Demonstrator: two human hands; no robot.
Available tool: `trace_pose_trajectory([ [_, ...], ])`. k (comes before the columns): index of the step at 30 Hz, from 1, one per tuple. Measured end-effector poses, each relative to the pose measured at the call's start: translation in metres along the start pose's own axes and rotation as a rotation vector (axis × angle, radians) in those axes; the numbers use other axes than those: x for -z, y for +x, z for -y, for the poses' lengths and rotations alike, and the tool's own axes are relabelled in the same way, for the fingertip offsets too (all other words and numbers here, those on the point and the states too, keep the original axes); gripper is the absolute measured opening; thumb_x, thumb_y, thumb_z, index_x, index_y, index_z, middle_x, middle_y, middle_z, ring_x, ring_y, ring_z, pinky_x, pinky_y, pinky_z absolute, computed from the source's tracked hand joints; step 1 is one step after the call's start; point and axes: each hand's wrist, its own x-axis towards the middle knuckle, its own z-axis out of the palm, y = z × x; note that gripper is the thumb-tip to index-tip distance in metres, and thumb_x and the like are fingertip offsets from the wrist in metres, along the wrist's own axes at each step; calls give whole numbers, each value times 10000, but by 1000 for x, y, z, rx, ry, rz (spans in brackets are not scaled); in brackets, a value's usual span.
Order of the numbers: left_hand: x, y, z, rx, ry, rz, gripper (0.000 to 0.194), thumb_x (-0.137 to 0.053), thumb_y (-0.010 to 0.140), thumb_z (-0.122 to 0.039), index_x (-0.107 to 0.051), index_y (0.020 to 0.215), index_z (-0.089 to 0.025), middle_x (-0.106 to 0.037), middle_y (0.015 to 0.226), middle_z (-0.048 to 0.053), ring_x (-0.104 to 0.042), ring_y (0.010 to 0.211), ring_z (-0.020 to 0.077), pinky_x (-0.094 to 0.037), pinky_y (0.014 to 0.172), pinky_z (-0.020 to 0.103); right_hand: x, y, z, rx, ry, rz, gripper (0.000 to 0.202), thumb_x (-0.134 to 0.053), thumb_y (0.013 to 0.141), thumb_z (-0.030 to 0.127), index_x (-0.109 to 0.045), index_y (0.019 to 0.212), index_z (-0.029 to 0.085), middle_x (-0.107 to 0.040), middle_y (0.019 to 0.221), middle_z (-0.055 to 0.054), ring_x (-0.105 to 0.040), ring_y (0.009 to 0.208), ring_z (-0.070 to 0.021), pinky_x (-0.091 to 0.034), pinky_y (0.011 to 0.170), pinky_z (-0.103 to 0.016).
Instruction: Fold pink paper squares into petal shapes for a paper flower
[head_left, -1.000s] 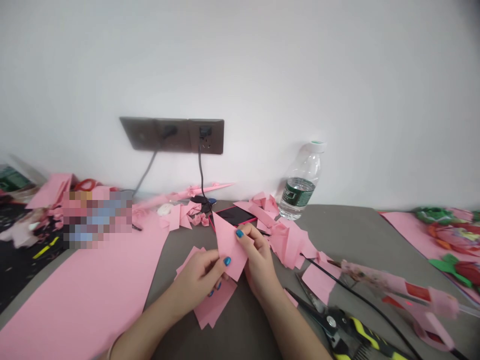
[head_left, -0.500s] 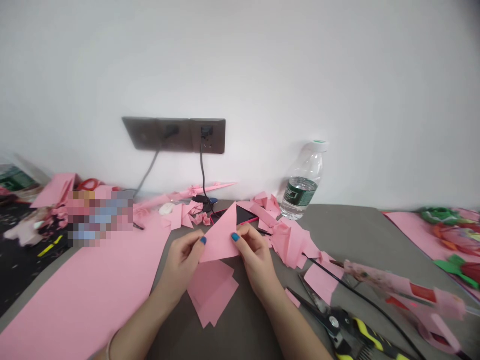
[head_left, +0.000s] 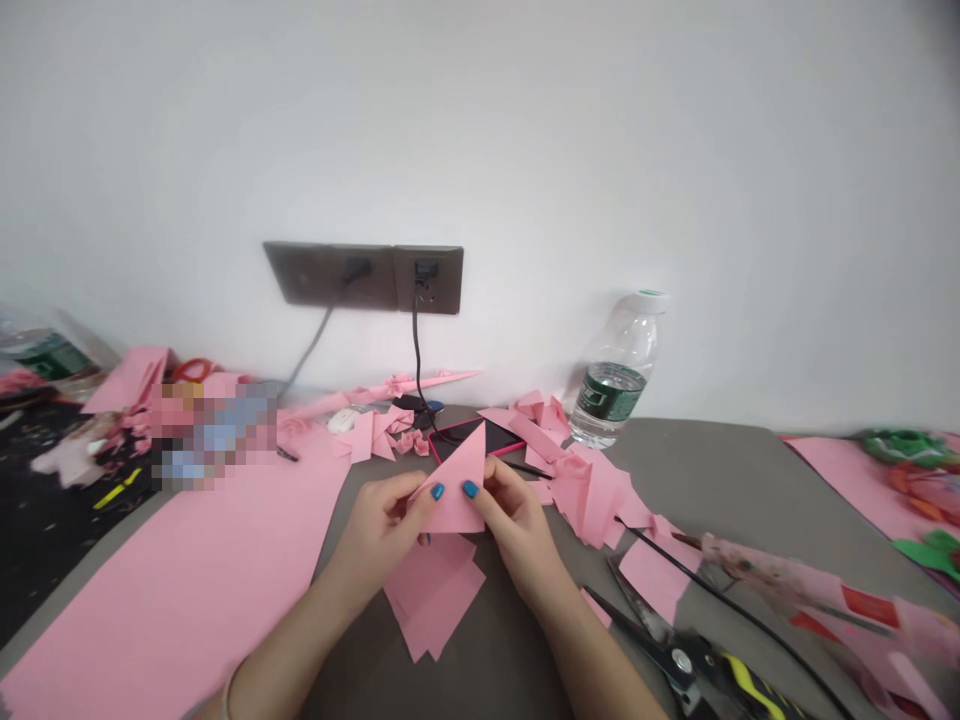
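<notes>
Between my two hands is a folded triangle of pink paper point(head_left: 463, 470), its point upward. My left hand point(head_left: 390, 520) pinches the lower left side, thumb across the front. My right hand point(head_left: 517, 515) grips the right edge, its thumb also on the front face. Both thumbs lie close together near the paper's middle; most of the fingers are hidden behind it. Below the hands, a few pink paper squares point(head_left: 436, 600) overlap on the grey table point(head_left: 525, 670).
Pliers point(head_left: 682, 665) and a pink-wrapped glue gun point(head_left: 810, 585) with a black cable lie at right. Behind my hands are a phone point(head_left: 499, 440), folded pink pieces point(head_left: 589, 490) and a water bottle point(head_left: 615, 375). A large pink sheet point(head_left: 187, 590) covers the left side.
My left thumb has slid right along the paper, closer to my right thumb. The paper looks narrower from the left. The whole view has shifted slightly.
</notes>
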Motion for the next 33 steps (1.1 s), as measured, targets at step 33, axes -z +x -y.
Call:
trace_pose_trajectory([
  [33,0,-6,-1,-328,477,110,313,-354,951,-185,-321,641,-205,-390,575,-35,-428,538,124,-277,548,265,1,-1,-10,-147,137,-132,291,-727,763,477,-749,758,186,-671,682,-26,-578,615,-158,-449,620,-277],
])
